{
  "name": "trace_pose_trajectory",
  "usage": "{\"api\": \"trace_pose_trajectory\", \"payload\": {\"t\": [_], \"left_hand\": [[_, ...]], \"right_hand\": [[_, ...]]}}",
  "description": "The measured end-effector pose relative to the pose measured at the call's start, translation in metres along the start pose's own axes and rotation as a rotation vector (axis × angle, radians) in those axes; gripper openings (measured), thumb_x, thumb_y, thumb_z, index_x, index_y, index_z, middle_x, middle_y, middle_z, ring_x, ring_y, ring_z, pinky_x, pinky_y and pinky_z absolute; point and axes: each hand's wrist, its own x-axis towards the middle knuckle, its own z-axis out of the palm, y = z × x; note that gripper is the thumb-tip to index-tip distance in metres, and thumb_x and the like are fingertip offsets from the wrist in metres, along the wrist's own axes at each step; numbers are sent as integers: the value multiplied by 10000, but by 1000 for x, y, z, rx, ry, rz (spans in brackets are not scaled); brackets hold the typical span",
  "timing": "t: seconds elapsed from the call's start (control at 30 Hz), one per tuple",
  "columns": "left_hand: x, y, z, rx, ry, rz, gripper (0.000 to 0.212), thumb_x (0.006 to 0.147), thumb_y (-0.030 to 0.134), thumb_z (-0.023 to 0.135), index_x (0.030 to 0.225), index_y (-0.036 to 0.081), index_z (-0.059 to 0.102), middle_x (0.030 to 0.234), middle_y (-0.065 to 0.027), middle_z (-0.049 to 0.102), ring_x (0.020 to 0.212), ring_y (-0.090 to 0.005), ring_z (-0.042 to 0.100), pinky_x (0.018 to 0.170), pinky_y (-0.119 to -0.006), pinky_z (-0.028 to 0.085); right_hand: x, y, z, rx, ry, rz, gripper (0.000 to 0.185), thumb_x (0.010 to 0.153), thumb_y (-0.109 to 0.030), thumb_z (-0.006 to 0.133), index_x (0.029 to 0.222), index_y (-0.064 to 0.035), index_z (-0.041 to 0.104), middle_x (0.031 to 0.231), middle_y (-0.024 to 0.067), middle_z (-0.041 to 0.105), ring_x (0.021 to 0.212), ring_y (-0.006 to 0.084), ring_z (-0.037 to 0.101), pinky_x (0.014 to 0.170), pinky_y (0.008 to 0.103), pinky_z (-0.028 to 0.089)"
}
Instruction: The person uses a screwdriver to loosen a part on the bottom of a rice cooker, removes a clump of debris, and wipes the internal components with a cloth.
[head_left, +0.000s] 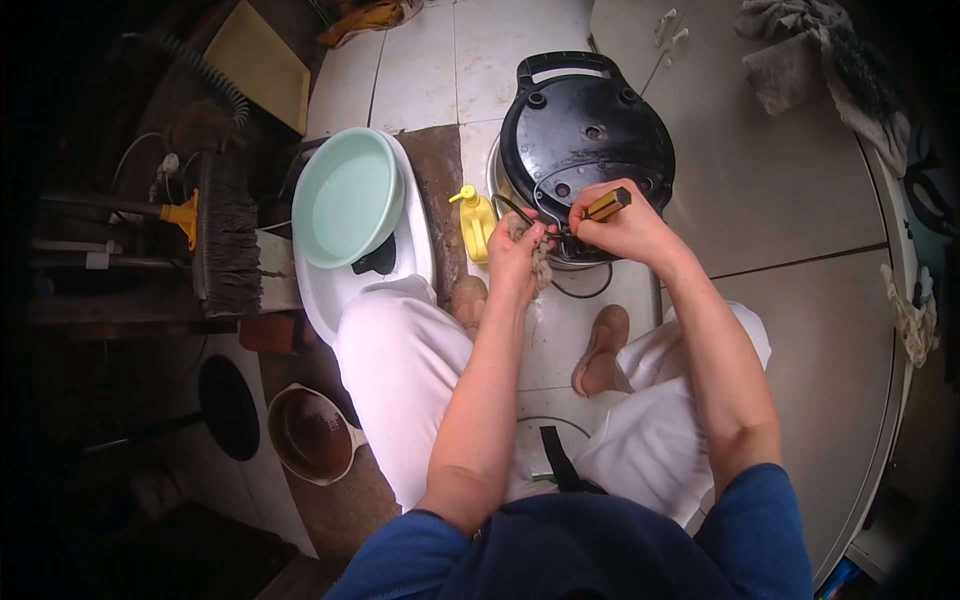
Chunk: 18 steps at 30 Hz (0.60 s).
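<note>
A round electric appliance with a black plastic base (592, 131) lies before me, its footed underside facing up and a handle at its far side. My right hand (619, 229) is closed round a screwdriver with a yellow and black handle (606, 205), held low over the near rim of the base. The screwdriver's tip is hidden. My left hand (516, 251) grips a crumpled, dirty rag (541, 271) beside that rim, close to a black cord (514, 204). A thin pale wire (535, 196) arcs over the base. A yellow pump bottle (477, 229) stands left of my left hand.
A pale green basin (345, 199) rests on a white tub (421, 217) at the left. Beyond are a broom head (229, 247) and a brown-stained pot (311, 435). Metal cabinet doors (757, 172) run along the right, with cloths (795, 67) hanging at the top.
</note>
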Motion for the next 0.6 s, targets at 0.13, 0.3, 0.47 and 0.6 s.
{"api": "trace_pose_trajectory", "payload": {"t": [0.13, 0.3, 0.47, 0.6], "left_hand": [[1, 1, 0, 39, 1, 18, 154, 868, -50, 557, 1003, 22, 537, 816, -76, 606, 754, -177, 635, 627, -282, 531], [1, 0, 1, 43, 7, 10, 148, 875, -46, 551, 1007, 19, 536, 826, -74, 602, 753, -172, 634, 620, -274, 534], [1, 2, 1, 31, 21, -6, 139, 877, -42, 549, 999, 22, 535, 823, -70, 596, 750, -171, 636, 614, -272, 540], [0, 3, 2, 31, 22, -1, 132, 878, -39, 549, 992, 26, 534, 817, -64, 593, 741, -172, 636, 608, -275, 541]], "right_hand": [[0, -13, 2, -69, 17, -4, 63, 668, -60, 603, 688, -2, 618, 592, 79, 559, 541, 143, 518, 533, 281, 420], [-1, -8, 1, -79, 55, -12, 70, 678, -73, 624, 692, -4, 630, 580, 95, 570, 518, 164, 523, 532, 283, 435], [0, -5, 1, -37, 36, 25, 52, 686, -44, 598, 690, 1, 623, 591, 65, 569, 544, 114, 520, 528, 265, 422], [-2, -4, 2, 27, 45, 4, 53, 692, -44, 600, 694, 0, 629, 593, 62, 569, 542, 112, 519, 524, 267, 420]]}}
